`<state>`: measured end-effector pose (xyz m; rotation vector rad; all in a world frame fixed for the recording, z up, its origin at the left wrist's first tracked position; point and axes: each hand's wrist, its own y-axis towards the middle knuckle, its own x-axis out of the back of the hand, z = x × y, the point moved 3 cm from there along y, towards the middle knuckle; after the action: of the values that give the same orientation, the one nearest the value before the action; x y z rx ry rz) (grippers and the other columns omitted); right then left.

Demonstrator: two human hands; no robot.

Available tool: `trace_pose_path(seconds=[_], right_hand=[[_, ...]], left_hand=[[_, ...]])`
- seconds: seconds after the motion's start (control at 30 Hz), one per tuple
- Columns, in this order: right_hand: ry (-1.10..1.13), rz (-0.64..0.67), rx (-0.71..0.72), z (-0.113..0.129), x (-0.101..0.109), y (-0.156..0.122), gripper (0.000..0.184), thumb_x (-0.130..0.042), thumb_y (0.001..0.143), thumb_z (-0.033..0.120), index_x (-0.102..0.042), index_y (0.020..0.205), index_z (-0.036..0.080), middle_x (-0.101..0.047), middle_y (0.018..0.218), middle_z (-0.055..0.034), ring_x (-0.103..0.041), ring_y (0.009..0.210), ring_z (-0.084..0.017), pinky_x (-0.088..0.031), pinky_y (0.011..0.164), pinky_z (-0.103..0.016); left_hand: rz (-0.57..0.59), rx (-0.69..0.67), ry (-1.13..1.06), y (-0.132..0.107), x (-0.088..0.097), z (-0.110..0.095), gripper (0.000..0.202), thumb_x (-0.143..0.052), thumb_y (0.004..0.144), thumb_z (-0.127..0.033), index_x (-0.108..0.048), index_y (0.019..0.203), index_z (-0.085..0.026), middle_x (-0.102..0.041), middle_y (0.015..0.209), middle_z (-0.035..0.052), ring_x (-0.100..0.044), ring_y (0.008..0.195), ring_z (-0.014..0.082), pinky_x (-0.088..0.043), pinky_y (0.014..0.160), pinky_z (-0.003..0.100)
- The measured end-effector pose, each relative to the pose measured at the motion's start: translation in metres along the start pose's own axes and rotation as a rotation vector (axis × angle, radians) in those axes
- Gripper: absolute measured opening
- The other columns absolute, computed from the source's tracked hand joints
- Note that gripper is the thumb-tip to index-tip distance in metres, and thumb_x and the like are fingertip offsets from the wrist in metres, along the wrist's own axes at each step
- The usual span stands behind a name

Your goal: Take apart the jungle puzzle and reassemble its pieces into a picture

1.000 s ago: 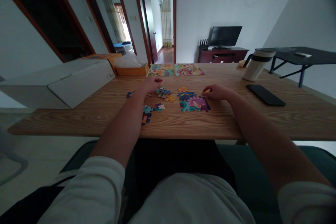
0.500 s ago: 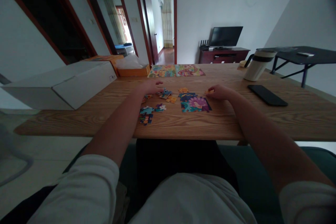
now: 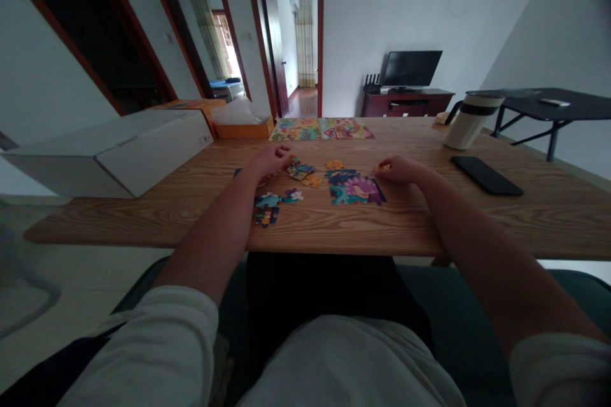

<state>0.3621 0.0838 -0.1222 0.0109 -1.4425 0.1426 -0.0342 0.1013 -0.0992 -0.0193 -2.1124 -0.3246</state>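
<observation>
A partly joined jigsaw puzzle point(image 3: 356, 189) with a pink and purple figure on dark blue lies flat in the middle of the table. My right hand point(image 3: 397, 169) is at its upper right corner, fingers pinched on a small orange puzzle piece point(image 3: 380, 169). My left hand point(image 3: 273, 160) is at a heap of loose puzzle pieces point(image 3: 300, 170), its fingers curled together on a piece at the heap's edge, partly hidden by the fingertips. Nearer to me lies a small joined cluster point(image 3: 267, 208). An orange piece point(image 3: 335, 165) rests just above the puzzle.
Two colourful picture sheets point(image 3: 321, 129) lie at the table's far edge. Left are a white box point(image 3: 143, 146) and an orange tray point(image 3: 243, 131) with clear plastic. On the right are a black phone point(image 3: 485, 175) and a cream mug point(image 3: 470, 124).
My left hand has drawn back slightly to the left, and its spread fingers have closed at the heap. The right hand stays almost still with the orange piece.
</observation>
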Motion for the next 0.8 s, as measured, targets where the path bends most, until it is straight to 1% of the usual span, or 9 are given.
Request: trace_pose_path(seconds=[0.07,0.13,0.3,0.37,0.43,0.5,0.6,0.67,0.8], right_hand=[[0.004,-0.009,0.004,0.000,0.000,0.001,0.048,-0.060,0.093,0.048,-0.072,0.128,0.017,-0.075,0.119,-0.0143,-0.071,0.105,-0.027,-0.053,0.090,-0.032],[0.013,-0.012,0.011,-0.001,-0.001,0.002,0.049,-0.060,0.093,0.049,-0.072,0.128,0.017,-0.075,0.119,-0.0148,-0.071,0.105,-0.028,-0.053,0.090,-0.032],[0.005,-0.019,0.029,-0.002,-0.001,0.003,0.049,-0.060,0.093,0.048,-0.073,0.127,0.016,-0.076,0.116,-0.0147,-0.072,0.101,-0.027,-0.054,0.088,-0.032],[0.004,-0.022,0.028,-0.002,-0.001,0.002,0.048,-0.061,0.092,0.048,-0.073,0.126,0.017,-0.077,0.114,-0.0133,-0.072,0.100,-0.027,-0.054,0.087,-0.031],[0.013,-0.017,0.023,-0.002,-0.001,0.001,0.047,-0.062,0.092,0.047,-0.073,0.126,0.017,-0.077,0.112,-0.0132,-0.072,0.099,-0.027,-0.054,0.086,-0.032],[0.022,-0.013,0.021,0.000,0.000,0.000,0.048,-0.062,0.092,0.046,-0.073,0.127,0.016,-0.077,0.112,-0.0145,-0.072,0.099,-0.027,-0.054,0.086,-0.032],[0.021,-0.009,0.013,0.002,0.002,-0.002,0.049,-0.062,0.092,0.046,-0.072,0.128,0.015,-0.076,0.115,-0.0161,-0.072,0.101,-0.028,-0.054,0.089,-0.034],[0.022,-0.002,0.008,0.004,0.003,-0.004,0.048,-0.062,0.093,0.046,-0.072,0.129,0.016,-0.075,0.117,-0.0153,-0.071,0.103,-0.028,-0.053,0.090,-0.033],[0.028,0.019,0.006,0.004,0.003,-0.004,0.049,-0.061,0.094,0.046,-0.071,0.129,0.014,-0.074,0.119,-0.0166,-0.071,0.105,-0.028,-0.052,0.090,-0.032]], left_hand=[[-0.087,0.020,0.057,0.000,0.007,0.004,0.036,-0.061,0.088,-0.028,-0.070,0.122,-0.021,-0.076,0.100,0.0057,-0.069,0.083,0.0174,-0.052,0.077,0.026],[-0.134,0.031,0.101,0.000,0.012,0.007,0.032,-0.058,0.088,-0.024,-0.072,0.117,-0.020,-0.076,0.099,0.0068,-0.069,0.085,0.0185,-0.052,0.080,0.028],[-0.258,0.035,0.143,0.000,0.017,0.011,0.033,-0.053,0.090,-0.023,-0.074,0.116,-0.021,-0.075,0.107,0.0100,-0.069,0.098,0.0234,-0.051,0.089,0.032],[-0.267,0.029,0.154,-0.001,0.016,0.008,0.033,-0.055,0.090,-0.023,-0.075,0.115,-0.022,-0.075,0.110,0.0102,-0.068,0.103,0.0247,-0.051,0.093,0.033],[-0.216,-0.010,0.155,-0.002,0.011,0.001,0.032,-0.060,0.088,-0.027,-0.076,0.115,-0.022,-0.075,0.113,0.0095,-0.068,0.106,0.0253,-0.050,0.096,0.033],[-0.127,-0.081,0.156,-0.005,0.005,-0.009,0.034,-0.064,0.086,-0.031,-0.076,0.117,-0.023,-0.075,0.116,0.0094,-0.067,0.109,0.0261,-0.049,0.100,0.034],[-0.027,-0.129,0.193,-0.007,-0.001,-0.017,0.039,-0.063,0.088,-0.034,-0.074,0.124,-0.023,-0.071,0.126,0.0108,-0.064,0.118,0.0284,-0.045,0.105,0.037],[0.023,-0.078,0.232,-0.006,-0.002,-0.013,0.040,-0.062,0.089,-0.032,-0.073,0.126,-0.024,-0.070,0.129,0.0110,-0.064,0.120,0.0294,-0.045,0.105,0.038],[0.133,-0.011,0.261,-0.001,-0.006,0.003,0.037,-0.062,0.087,-0.025,-0.076,0.121,-0.028,-0.073,0.123,0.0090,-0.066,0.116,0.0288,-0.048,0.102,0.038]])
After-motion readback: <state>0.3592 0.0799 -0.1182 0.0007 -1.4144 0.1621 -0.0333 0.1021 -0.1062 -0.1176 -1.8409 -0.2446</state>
